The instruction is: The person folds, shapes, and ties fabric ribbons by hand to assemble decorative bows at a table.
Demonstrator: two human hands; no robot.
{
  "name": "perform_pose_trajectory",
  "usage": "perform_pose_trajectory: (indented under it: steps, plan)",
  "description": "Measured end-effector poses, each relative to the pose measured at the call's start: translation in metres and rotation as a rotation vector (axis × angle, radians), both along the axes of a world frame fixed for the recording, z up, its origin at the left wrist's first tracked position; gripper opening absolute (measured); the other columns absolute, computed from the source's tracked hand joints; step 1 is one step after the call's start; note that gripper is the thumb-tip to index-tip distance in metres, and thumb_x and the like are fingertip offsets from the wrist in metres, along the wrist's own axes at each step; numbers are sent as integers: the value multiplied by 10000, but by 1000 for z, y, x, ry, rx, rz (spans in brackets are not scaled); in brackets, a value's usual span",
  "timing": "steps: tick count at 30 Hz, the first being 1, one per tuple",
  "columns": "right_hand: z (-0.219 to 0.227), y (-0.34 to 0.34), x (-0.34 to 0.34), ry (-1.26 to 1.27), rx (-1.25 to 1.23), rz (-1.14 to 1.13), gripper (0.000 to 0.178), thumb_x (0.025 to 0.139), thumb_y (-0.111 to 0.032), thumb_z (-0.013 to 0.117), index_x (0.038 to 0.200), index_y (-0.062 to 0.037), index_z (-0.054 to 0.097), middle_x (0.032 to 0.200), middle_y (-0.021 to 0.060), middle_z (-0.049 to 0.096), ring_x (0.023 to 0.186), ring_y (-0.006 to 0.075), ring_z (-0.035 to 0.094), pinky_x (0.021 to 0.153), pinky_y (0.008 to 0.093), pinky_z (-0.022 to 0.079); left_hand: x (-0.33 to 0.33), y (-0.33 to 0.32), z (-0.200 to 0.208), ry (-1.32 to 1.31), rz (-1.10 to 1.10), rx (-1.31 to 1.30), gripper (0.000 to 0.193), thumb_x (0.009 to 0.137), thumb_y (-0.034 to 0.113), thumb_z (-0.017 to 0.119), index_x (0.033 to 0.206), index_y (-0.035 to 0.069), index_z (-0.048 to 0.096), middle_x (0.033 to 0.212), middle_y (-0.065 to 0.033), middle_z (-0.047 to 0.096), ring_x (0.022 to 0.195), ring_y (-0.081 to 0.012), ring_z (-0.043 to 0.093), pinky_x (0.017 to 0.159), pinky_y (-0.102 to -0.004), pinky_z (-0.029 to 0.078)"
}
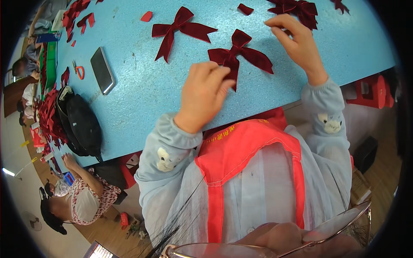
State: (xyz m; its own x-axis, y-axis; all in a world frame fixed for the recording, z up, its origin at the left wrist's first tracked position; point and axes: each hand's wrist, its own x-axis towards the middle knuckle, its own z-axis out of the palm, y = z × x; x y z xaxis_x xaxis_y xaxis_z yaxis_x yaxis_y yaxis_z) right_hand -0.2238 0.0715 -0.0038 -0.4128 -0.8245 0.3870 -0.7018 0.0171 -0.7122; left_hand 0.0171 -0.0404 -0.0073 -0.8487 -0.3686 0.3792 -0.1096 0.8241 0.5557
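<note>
A dark red velvet bow (235,50) lies on the blue table just ahead of me. My left hand (202,92) is over its near left side, fingers loosely curled and thumb apart, covering part of a loop and tail. I see nothing held in it; whether the fingertips touch the velvet is hard to tell. To the right of the bow, my right hand (299,45) hovers with bent fingers, thumb and forefinger apart, nothing between them. A second dark red bow (177,28) rests farther off to the left. Several more bows (301,12) are piled beyond my right hand.
On the blue table (142,94) lie a phone (102,71), orange-handled scissors (79,70), a black bag (81,122) and small red scraps (146,16). Red fabric pieces (50,114) heap along the left, where other people sit. A red stool (372,92) stands at the right.
</note>
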Motion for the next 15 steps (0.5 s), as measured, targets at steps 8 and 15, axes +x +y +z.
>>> perform_pose_trajectory:
  steps: [8,15]
  plan:
    - [-4,-48,2,223,60,288,236,851,-161,578,1069,-76,607,1039,67,614,849,208,587,721,315,469,3,8,-1,-121,-133,-151,246,720,122,692,933,33,605,995,-93,582,912,-282,541,735,-379,437]
    - [-4,-3,27,287,334,159,211,774,-224,651,826,-33,579,818,93,590,773,269,565,665,368,455,-39,-7,-14,-33,116,-84,232,731,63,663,943,27,576,905,-111,543,853,-302,512,747,-369,436]
